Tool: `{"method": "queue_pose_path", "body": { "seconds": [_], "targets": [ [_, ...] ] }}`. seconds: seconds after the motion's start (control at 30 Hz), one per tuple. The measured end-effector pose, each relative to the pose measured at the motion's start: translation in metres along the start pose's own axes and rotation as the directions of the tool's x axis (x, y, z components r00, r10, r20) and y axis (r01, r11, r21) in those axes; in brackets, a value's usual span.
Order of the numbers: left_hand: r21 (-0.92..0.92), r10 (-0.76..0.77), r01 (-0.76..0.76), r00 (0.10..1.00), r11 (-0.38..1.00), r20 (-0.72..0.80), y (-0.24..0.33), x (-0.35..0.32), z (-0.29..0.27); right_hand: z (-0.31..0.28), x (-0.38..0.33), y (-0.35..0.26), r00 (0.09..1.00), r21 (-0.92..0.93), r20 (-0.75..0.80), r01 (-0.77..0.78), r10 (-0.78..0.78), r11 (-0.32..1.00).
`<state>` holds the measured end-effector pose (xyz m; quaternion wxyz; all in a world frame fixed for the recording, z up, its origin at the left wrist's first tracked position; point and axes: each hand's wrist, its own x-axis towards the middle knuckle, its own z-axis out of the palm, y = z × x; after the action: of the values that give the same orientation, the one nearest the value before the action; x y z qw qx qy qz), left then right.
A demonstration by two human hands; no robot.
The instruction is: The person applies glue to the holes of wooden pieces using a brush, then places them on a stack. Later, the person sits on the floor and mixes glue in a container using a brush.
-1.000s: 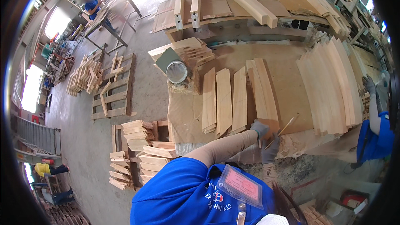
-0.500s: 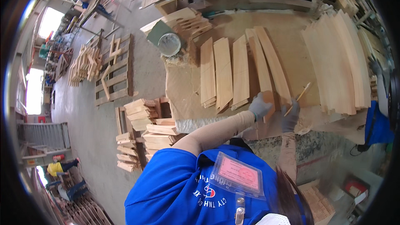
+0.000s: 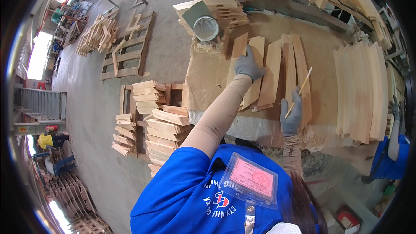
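- Left hand (image 3: 250, 64), in a grey glove, lies flat with fingers spread on a pale, curved wooden slat (image 3: 255, 71); it presses down rather than grips, holding nothing closed in the palm.
- Right hand (image 3: 291, 115), also grey-gloved, is closed round the lower end of a thin wooden-handled brush (image 3: 299, 92) that slants up toward 1 o'clock over the neighbouring slats.
- That slat sits in a fanned row of similar slats (image 3: 288, 71) on the brown-paper-covered worktop (image 3: 208, 78), at about 12 o'clock from the person's chest.
- To do this well, I judge the left palm should keep the slat from sliding while the brush travels along the grain, lifting clear before it crosses onto the next piece.
- Edges: the worktop's near rim runs just below the right wrist, and its left rim is close, at 9 o'clock of the left hand.
- A round tin with a clear lid (image 3: 206, 27) stands at 11 o'clock, near enough to reach.
- A large stack of pale slats (image 3: 362, 86) crowds 3 o'clock; open paper at 9 to 10 o'clock gives the freest room.
- Stacked wooden blocks on a pallet (image 3: 151, 121) stand on the floor at 8 o'clock.
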<state>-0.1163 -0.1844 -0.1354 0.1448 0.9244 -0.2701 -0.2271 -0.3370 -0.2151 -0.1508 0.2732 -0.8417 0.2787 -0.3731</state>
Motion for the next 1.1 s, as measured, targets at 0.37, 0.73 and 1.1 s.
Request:
{"method": "queue_pose_path", "body": {
  "seconds": [0.37, 0.73, 1.1],
  "targets": [
    [-0.872, 0.339, -0.163, 0.941, 0.462, 0.004, -0.073, -0.06, -0.044, -0.027, 0.085, -0.061, 0.975, 0.542, -0.153, -0.055, 0.163, 0.838],
    [-0.967, 0.261, -0.206, 0.935, -0.148, -0.239, -0.155, -0.085, -0.143, 0.048, 0.159, -0.13, 0.973, 0.696, 0.23, -0.157, -0.011, 0.7],
    [-0.923, 0.37, -0.271, 0.915, 0.273, -0.16, -0.193, 0.077, -0.197, 0.173, 0.186, -0.151, 0.945, 0.262, 0.202, 0.201, -0.257, 0.944]
  ]
}}
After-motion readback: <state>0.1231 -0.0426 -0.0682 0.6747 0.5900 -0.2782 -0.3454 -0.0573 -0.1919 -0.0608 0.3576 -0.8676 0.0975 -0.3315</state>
